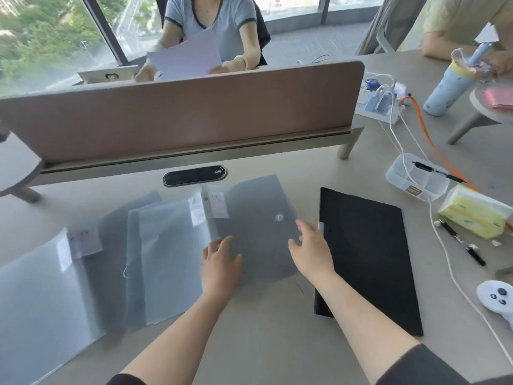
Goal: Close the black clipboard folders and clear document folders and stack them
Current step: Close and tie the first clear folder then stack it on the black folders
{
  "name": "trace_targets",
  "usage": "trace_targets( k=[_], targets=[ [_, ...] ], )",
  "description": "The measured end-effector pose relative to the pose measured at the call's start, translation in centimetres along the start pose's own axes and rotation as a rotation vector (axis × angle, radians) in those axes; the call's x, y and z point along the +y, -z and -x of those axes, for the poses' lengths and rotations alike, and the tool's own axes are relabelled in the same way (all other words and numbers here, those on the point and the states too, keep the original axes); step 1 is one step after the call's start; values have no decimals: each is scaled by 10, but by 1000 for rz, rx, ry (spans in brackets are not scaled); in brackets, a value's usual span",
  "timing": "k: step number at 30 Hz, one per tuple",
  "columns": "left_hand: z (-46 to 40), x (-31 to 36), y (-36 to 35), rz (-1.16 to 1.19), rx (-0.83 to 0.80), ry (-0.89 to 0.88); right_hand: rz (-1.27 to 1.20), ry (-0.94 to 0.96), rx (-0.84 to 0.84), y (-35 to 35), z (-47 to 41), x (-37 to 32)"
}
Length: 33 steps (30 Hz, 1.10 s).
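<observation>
**A:** Clear document folders (172,251) lie spread across the left and middle of the tabletop (263,323), don't they?

**B:** Yes. You have several translucent grey ones overlapping, the nearest-left one (41,307) reaching the frame's lower edge. The middle folder (258,226) lies opened out, with a round snap button and a white label.

**A:** And the black clipboard folder (369,257)?

**B:** It lies closed and flat to your right, just beside the clear ones.

**A:** Where are my hands?

**B:** Your left hand (220,266) rests flat on the middle folder, fingers straight. Your right hand (312,250) is at that folder's right edge, fingers relaxed and spread, gripping nothing.

**A:** Anything else nearby?

**B:** A tissue pack (474,215), pens and a white controller (497,300) sit at the right. A brown divider (180,115) stands beyond.
</observation>
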<state>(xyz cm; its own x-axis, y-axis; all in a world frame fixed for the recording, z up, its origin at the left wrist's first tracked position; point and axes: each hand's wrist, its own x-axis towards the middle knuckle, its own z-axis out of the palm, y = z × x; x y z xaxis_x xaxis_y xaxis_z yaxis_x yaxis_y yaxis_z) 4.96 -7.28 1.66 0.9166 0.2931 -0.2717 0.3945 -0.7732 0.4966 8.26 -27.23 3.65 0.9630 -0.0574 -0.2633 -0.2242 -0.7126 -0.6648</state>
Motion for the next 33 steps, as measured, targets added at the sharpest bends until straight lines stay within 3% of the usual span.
trace_targets(
  k=[5,22,33],
  targets=[
    [5,-33,9,-98,-57,89,168,-106,-179,-24,-7,-14],
    [0,-73,3,-120,-79,166,292,-418,-71,-47,-64,-17],
    [-6,-89,11,-138,-28,211,158,-557,-73,-57,-80,-11]
  ],
)
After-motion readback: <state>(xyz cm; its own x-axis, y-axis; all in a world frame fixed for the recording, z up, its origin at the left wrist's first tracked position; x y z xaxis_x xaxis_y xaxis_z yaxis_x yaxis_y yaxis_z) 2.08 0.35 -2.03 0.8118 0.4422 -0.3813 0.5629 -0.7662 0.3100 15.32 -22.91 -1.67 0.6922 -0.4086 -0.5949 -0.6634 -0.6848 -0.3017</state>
